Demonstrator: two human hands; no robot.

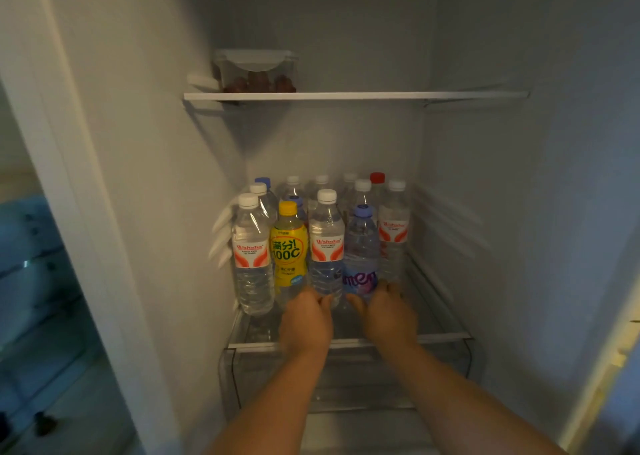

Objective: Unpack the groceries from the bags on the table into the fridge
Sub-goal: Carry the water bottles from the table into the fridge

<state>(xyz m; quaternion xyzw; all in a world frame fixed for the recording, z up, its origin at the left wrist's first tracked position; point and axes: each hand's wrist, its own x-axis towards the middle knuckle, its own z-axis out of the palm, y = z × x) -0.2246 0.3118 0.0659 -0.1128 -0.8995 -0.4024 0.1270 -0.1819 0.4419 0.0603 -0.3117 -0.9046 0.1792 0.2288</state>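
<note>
I look into an open fridge. On its lower glass shelf (433,337) stand several bottles in rows. In the front row are a clear water bottle (252,264), a yellow drink bottle (288,247), another clear water bottle (326,247) and a blue-capped bottle (361,247) with a purple label. My left hand (306,319) is wrapped around the base of the middle clear water bottle. My right hand (389,311) grips the base of the blue-capped bottle. Both bottles stand upright on the shelf.
A lidded clear container (258,70) with dark red food sits at the left of the upper shelf (381,95). A clear drawer (346,378) lies below the bottle shelf. The right part of the lower shelf is bare. The fridge door's racks (31,264) are at the left.
</note>
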